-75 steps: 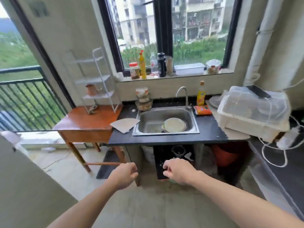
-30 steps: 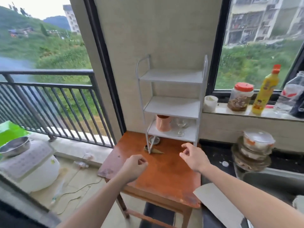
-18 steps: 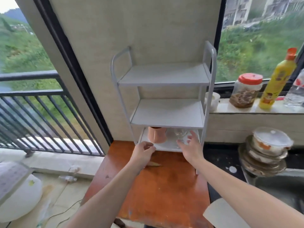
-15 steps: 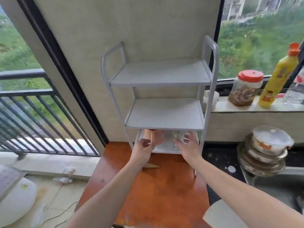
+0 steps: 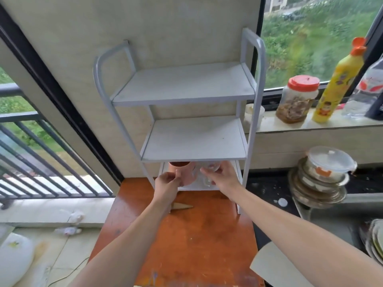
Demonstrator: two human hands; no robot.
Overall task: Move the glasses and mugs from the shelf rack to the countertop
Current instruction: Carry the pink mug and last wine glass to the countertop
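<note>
Terracotta-pink mug (image 5: 183, 175) and a clear glass (image 5: 209, 172) are the only things on the white rack (image 5: 194, 139), both tucked on the bottom shelf under the middle one. The two upper shelves are bare. The rack stands at the far end of an orange wooden desk (image 5: 186, 241), and the black countertop (image 5: 267, 183) with the sink is just to the right of it.

Left hand (image 5: 166, 185) has its grip closed around the left side of the mug, thumb across the near face. Right hand (image 5: 222, 179) is on the glass, fingers curled around the bowl. The glass is see-through and partly behind the fingers, so I can't say for sure how firm that hold is, but it looks wrapped. Both pieces look like they're sitting on or just above the shelf, can't tell which.

So I'd call this the pick-up step, right at the start, nothing on the countertop yet from the rack.

Next move as I see it: draw both straight out toward the near side, staying low so the rims don't knock the middle shelf, which hangs close above them. Then swing right to the countertop. There's a stack of dishes (image 5: 323, 179) with a lidded bowl on top over there, so they need setting down on the bare black part nearer the rack.
</note>
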